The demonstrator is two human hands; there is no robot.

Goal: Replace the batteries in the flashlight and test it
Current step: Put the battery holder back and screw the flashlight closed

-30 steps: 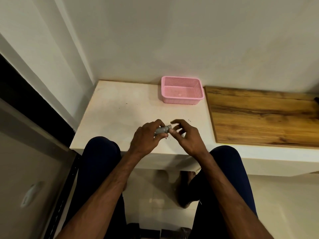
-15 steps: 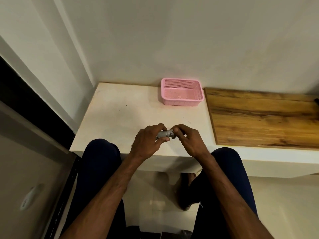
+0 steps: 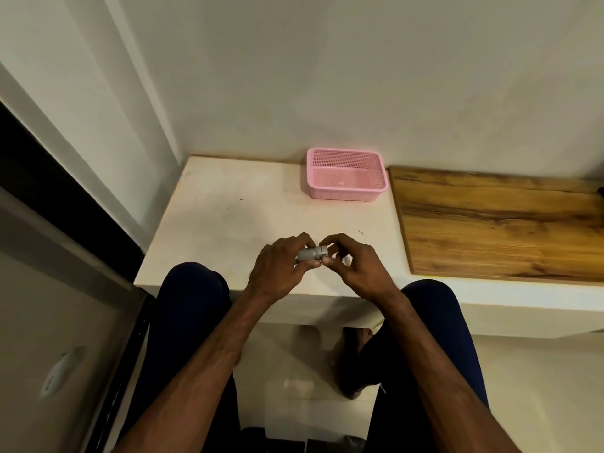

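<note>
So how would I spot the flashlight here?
Start at the pale counter with the pink basket at its back. Near its front edge the left hand grips the flashlight, right hand at its tip. It is short, grey, cylindrical, unlike anything nearby.

On my screen the flashlight [image 3: 312, 254] reads as grey metal, matt, with a finely ribbed barrel and a smoother band at its end. The basket [image 3: 343, 193] is pink plastic with a dull sheen, its walls and floor pierced in a fine mesh. The counter [image 3: 248, 210] looks like pale stone, smooth, matt and lightly flecked. The board [image 3: 496, 223] is wood with strong dark grain and a satin finish. I see a matt painted wall [image 3: 327, 76], dark plain cloth trousers [image 3: 192, 305] and glossy floor tiles [image 3: 294, 371].
</note>
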